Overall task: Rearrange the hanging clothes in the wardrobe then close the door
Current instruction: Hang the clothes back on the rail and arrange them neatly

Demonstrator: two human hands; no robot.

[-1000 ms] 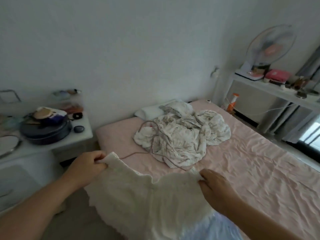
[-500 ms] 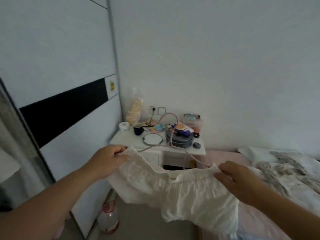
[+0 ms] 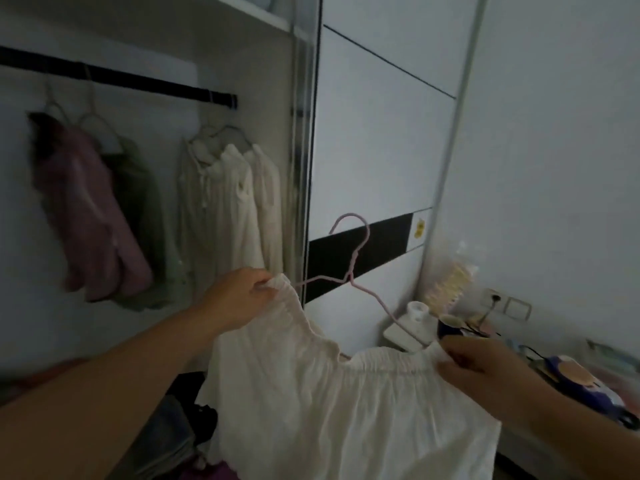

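White gathered garment (image 3: pixel 346 403) hangs spread between both hands, near the open wardrobe (image 3: pixel 145 36). The left hand (image 3: pixel 239 299) pinches its left corner; the right hand (image 3: pixel 485 365) pinches the right corner. A pink hanger (image 3: pixel 356 268) rises from its neckline, hook up, between the fingers.

A dark rail (image 3: pixel 117 77) spans the open wardrobe and carries hangers. At its left hang a pink garment (image 3: pixel 90 216) and a green garment (image 3: pixel 142 220), touching each other; further right hang cream garments (image 3: pixel 232 202) bunched together. At lower right, a white bedside table (image 3: pixel 403 336) bears a small white cup (image 3: pixel 419 311), a dark mug (image 3: pixel 450 323) and a round dark container (image 3: pixel 581 386), all blurred.
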